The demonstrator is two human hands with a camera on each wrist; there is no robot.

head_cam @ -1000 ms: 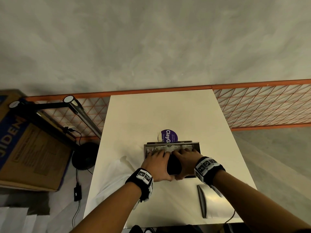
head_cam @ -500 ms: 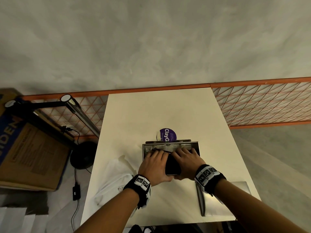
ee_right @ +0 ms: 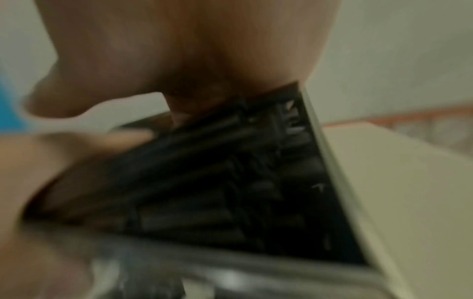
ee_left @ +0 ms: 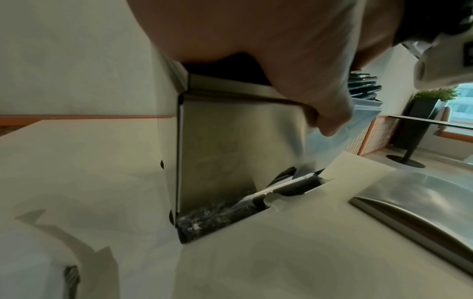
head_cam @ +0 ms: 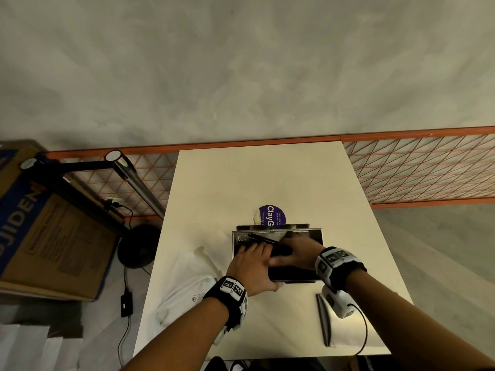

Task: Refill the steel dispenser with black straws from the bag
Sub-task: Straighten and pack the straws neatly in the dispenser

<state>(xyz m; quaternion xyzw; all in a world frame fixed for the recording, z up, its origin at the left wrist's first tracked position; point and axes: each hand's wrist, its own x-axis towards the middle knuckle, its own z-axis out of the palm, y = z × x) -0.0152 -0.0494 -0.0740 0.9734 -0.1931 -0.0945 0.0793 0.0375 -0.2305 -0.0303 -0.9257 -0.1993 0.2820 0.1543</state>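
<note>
The open steel dispenser [head_cam: 239, 238] stands mid-table, its front wall [ee_left: 230, 151] facing me. Black straws [head_cam: 281, 251] fill it, seen close up as a dark pile [ee_right: 217, 182]. One straw lies slanted across the back left corner. My left hand [head_cam: 251, 259] lies flat on the straws with fingers stretched out, and its thumb [ee_left: 332, 119] hangs over the front wall. My right hand [head_cam: 297, 253] rests on the straws beside it, fingers reaching down into the pile. At the bottom, the front slot holds more straws [ee_left: 294, 186].
The white bag [head_cam: 187, 285] lies crumpled left of the dispenser. A steel lid [head_cam: 325, 319] lies at the front right of the table. A purple-labelled item [head_cam: 272, 216] stands just behind the dispenser. A cardboard box [head_cam: 48, 236] and a lamp stand sit on the floor, left.
The black bundle that both hands held between them has sunk into the dispenser. The hands have flattened over the straws, and one straw now lies slanted at the back left.
</note>
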